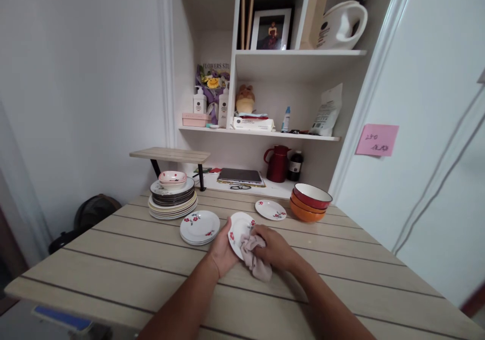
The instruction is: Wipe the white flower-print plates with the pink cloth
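A white plate with red flowers (239, 224) is tilted up above the table, gripped at its left edge by my left hand (223, 249). My right hand (273, 246) is closed on a crumpled pinkish-grey cloth (256, 263) and presses it against the plate's lower right face. Just left of my left hand, a short stack of matching flowered plates (199, 225) lies on the table. Another flowered plate (270, 209) lies flat beyond my right hand.
A tall plate stack (172, 209) topped by small pink bowls (173, 178) stands at the back left, near a small raised shelf (170, 154). Nested red and orange bowls (309, 206) sit back right. Behind are a laptop (240, 175) and a red jug (278, 164).
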`<state>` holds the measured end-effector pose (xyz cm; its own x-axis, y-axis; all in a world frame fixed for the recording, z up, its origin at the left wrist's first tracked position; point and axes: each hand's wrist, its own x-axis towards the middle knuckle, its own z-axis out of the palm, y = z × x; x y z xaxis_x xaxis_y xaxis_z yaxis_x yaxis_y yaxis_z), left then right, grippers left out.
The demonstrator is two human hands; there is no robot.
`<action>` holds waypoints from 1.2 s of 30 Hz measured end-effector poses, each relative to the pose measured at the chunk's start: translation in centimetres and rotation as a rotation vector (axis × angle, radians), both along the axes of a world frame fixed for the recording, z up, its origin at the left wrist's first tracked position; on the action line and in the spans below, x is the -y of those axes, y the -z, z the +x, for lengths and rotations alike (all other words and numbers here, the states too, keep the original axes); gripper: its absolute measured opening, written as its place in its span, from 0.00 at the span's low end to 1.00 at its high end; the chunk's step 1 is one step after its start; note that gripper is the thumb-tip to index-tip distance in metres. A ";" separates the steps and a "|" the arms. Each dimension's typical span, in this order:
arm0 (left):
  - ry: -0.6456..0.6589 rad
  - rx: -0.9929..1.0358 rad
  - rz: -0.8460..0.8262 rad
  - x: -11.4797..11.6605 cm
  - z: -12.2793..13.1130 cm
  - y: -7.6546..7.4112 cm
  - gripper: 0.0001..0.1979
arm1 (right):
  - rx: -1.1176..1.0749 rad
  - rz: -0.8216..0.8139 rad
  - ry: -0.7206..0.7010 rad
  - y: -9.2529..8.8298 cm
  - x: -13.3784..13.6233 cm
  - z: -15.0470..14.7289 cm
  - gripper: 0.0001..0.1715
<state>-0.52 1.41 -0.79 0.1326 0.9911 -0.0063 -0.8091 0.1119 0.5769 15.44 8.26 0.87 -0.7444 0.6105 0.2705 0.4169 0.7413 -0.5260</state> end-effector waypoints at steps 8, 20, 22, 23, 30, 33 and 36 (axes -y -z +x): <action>0.068 -0.030 -0.032 0.4 0.2 -0.4 0.30 | -0.241 0.013 -0.146 -0.4 1.5 -1.5 0.26; 0.072 0.000 -0.010 0.1 0.0 0.2 0.31 | 0.040 0.012 0.081 0.6 -0.8 0.4 0.22; 0.055 -0.006 -0.007 0.1 0.0 0.0 0.31 | 0.037 0.000 -0.031 0.0 -0.2 0.4 0.20; 0.044 -0.012 -0.004 0.1 0.0 -0.1 0.31 | 0.021 -0.006 -0.082 -0.3 0.1 0.4 0.19; 0.097 -0.026 -0.014 0.0 0.0 0.2 0.28 | -0.221 0.008 -0.129 -0.3 1.1 -1.1 0.30; 0.122 -0.010 0.003 0.0 0.0 0.4 0.27 | -0.247 0.045 -0.035 0.5 0.4 -1.3 0.31; 0.104 -0.007 -0.009 0.0 0.1 0.4 0.28 | -0.185 0.029 0.072 1.0 -0.4 -0.9 0.28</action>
